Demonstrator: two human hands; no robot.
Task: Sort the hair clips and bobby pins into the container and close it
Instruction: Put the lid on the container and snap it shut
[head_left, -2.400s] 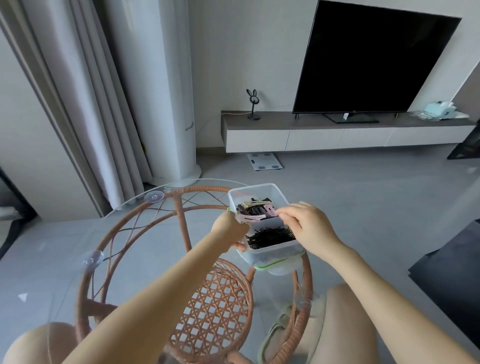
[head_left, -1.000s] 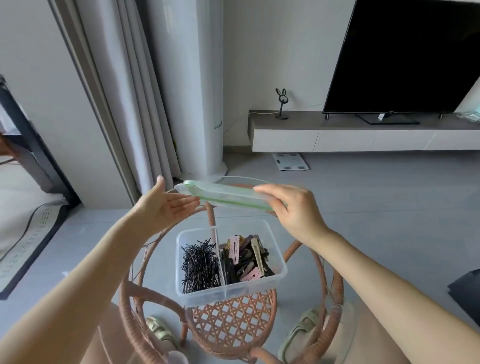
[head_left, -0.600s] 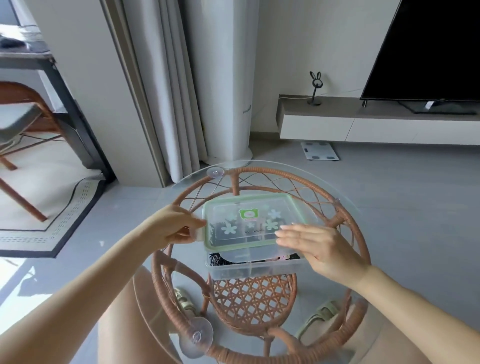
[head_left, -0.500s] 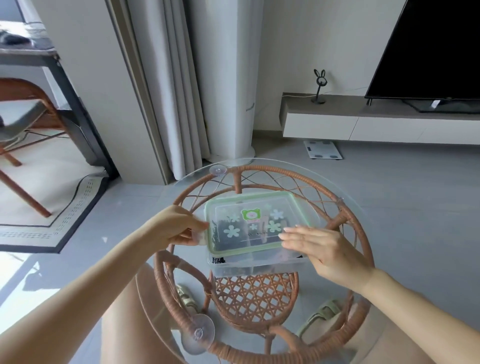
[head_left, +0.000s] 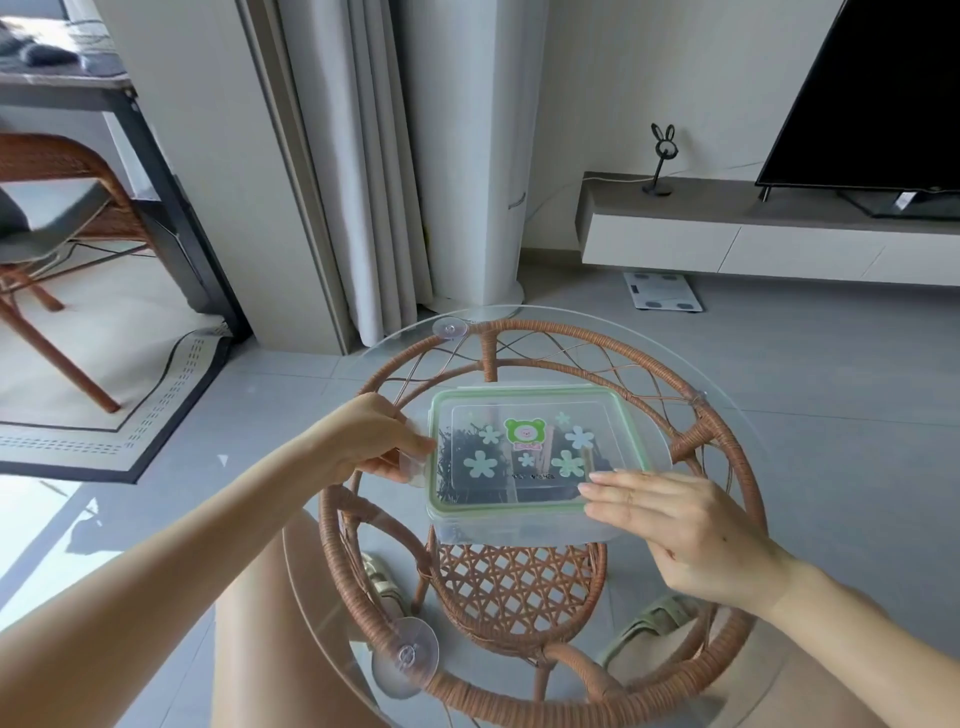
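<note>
Container (head_left: 519, 530): clear plastic box, standing near the middle of your round glass counter (head_left: 737, 415), which rests on a woven rattan frame (head_left: 519, 577). Lid (head_left: 535, 452): clear, green-rimmed, printed with pale flower shapes and a green bear sticker, lying flat across the top of the box; whether its side flaps are snapped down cannot be told. Contents, seen through the lid: bobby pins (head_left: 462, 462), a dark tangle in the left compartment; hair clips (head_left: 550, 457) in the right compartment, their colours blurred by the plastic.

Your left hand (head_left: 369, 441): grip curled at the left edge of the lid, thumb and fingers pinching the clear side flap there. Your right hand (head_left: 680, 525): flat and spread wide, grasping nothing, fingers (head_left: 613, 488) pressed on the near right corner of the lid, palm hanging past the box's side.

Surroundings: curtain (head_left: 363, 166) and white column behind the counter; television (head_left: 883, 93) on a low cabinet at right; chair (head_left: 57, 208) at far left.
</note>
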